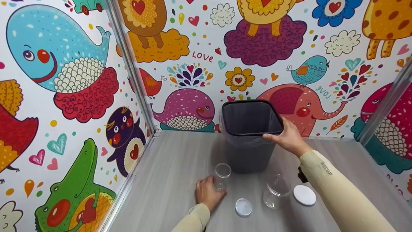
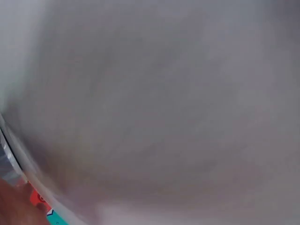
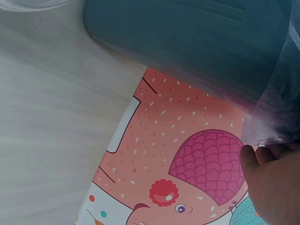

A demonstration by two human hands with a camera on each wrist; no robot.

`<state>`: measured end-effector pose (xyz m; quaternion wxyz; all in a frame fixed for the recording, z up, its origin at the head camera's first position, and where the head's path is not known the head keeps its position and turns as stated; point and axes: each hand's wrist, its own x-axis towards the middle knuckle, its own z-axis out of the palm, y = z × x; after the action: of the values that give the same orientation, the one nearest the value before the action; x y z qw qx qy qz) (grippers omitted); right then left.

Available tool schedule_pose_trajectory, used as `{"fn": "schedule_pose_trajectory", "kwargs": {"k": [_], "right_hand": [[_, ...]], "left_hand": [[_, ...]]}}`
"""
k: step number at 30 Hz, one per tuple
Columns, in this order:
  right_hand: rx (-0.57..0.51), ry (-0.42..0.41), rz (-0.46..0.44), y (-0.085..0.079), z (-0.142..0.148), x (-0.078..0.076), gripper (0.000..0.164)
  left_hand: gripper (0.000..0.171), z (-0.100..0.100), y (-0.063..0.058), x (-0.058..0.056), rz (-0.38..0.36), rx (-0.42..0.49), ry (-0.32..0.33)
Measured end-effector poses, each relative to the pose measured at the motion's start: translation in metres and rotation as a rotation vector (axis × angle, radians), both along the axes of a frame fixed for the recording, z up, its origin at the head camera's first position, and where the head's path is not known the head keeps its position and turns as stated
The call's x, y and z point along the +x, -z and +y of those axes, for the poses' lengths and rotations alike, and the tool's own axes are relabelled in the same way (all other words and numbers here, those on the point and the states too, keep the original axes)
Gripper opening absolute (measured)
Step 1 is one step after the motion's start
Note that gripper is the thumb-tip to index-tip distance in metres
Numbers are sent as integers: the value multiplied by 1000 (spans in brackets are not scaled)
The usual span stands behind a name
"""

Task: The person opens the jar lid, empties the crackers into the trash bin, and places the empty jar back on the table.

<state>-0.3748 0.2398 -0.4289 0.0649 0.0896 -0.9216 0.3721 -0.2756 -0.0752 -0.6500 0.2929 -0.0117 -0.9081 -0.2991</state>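
A dark grey trash bin (image 1: pixel 248 156), lined with a clear plastic bag (image 3: pixel 269 119), stands upright on the table. My right hand (image 1: pixel 291 138) grips its right rim, thumb at the front corner and fingers along the side. In the right wrist view that hand (image 3: pixel 276 180) shows beside the bag's edge. Lower left, my left hand (image 1: pixel 208 192) holds a small clear jar (image 1: pixel 222 178) near its base; the jar is upright and lidless. The left wrist view is mostly blurred grey, with part of the hand (image 2: pixel 18 206) in a corner.
A larger clear open jar (image 1: pixel 276 193) stands in front of the bin. A round lid (image 1: pixel 243 207) lies between the jars, and a white lid (image 1: pixel 304 195) lies right of the larger one. Printed panels (image 1: pixel 199 74) bound the grey table (image 1: pixel 180 154) at back and sides.
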Motion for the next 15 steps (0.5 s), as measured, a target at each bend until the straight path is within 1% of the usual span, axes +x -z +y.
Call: {"fn": "schedule_pose_trajectory", "kwargs": {"k": [5, 11, 15], "right_hand": [[-2, -6, -3, 0, -1, 1, 125], [-4, -11, -11, 0, -4, -1, 125], [-6, -16, -16, 0, -6, -3, 126]], "left_hand": [[59, -1, 3, 2, -51, -30, 3], [59, -4, 5, 2, -33, -81, 7], [61, -4, 8, 4, -43, -92, -4]]}}
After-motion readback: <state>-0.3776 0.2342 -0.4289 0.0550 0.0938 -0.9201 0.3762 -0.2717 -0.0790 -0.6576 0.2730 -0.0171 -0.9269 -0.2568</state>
